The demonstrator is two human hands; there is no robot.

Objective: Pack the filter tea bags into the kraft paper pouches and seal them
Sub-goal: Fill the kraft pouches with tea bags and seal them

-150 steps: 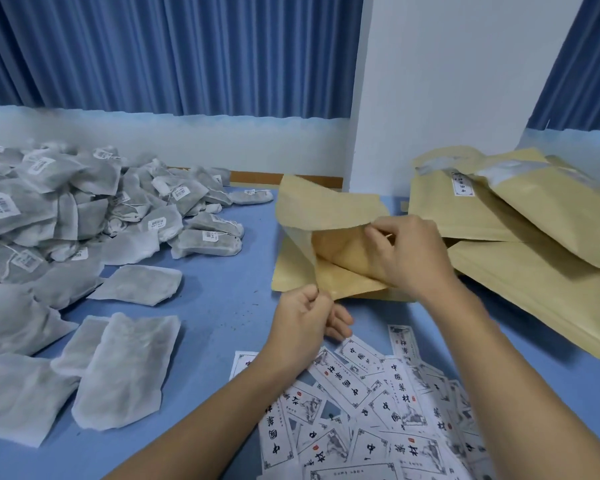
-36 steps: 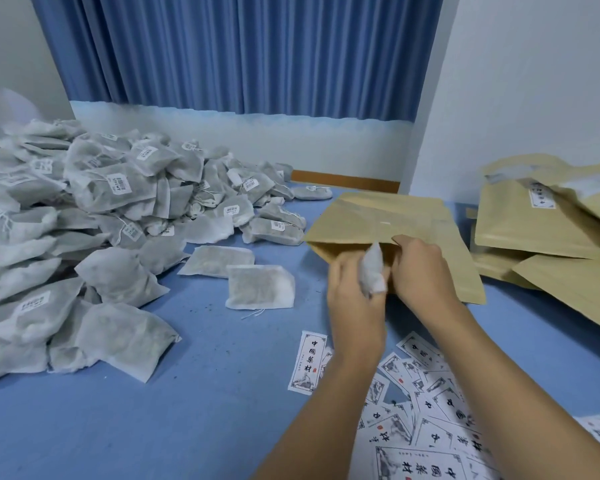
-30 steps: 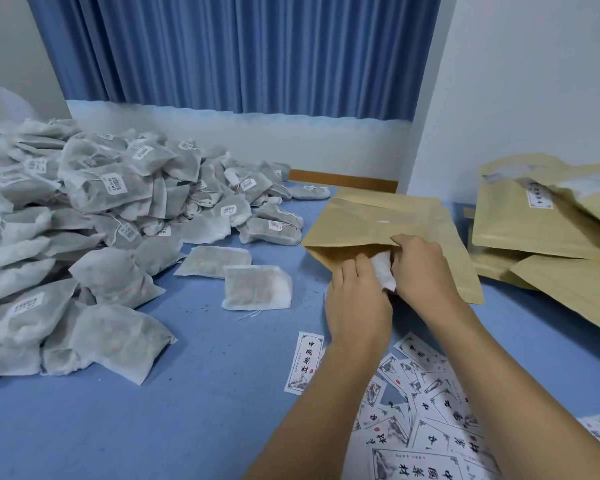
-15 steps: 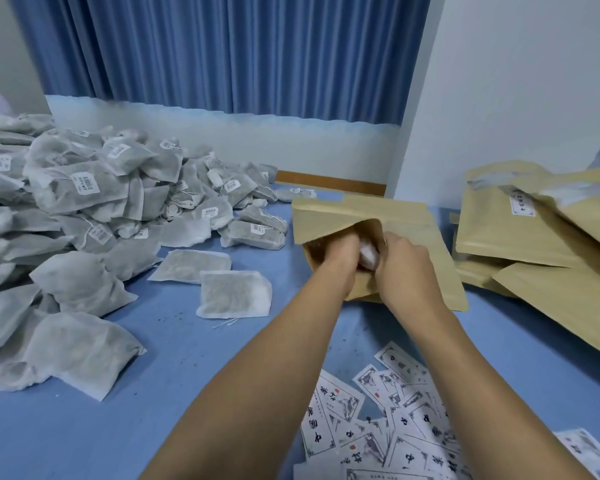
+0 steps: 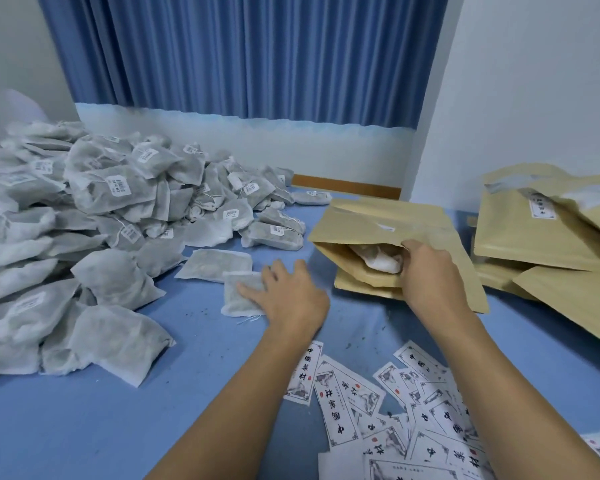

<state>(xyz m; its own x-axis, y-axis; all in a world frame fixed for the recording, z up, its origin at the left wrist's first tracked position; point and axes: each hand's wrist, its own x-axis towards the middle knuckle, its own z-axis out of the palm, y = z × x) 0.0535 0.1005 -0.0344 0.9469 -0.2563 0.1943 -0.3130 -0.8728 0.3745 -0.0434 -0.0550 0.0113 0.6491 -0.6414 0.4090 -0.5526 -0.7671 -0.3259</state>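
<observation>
Blue tabletop [image 5: 146,431]: is filling the lower view and carrying everything below.
Blue curtain [image 5: 257,57]: is hanging in pleats at 12 o'clock, above a white wall strip.
Heap of filter tea bags [image 5: 94,216]: is piling up from 9 to 10 o'clock. White tags are showing barcode-like print, too small to read.
Stack of kraft pouches [image 5: 534,244]: is lying at 3 o'clock. One white sticker on it is showing dark print that cannot be read.
Label cards [image 5: 343,407]: are lying scattered from 5 to 6 o'clock. They are bearing black brush characters, 中國 among them, ink drawings and a red seal.
Open kraft pouch [image 5: 388,220]: is lying at 2 o'clock on other flat pouches, its mouth gaping toward the person.
Right hand [image 5: 430,275]: is gripping the pouch's mouth edge, its fingers curled round the paper.
Left hand [image 5: 288,296]: is resting at centre, its fingers spread flat.
Loose tea bag [image 5: 238,299]: is lying on the table just left of centre, under the left hand's fingertips.
Packed tea bag [image 5: 381,261]: is sitting inside the pouch's mouth, touching the right hand.
</observation>
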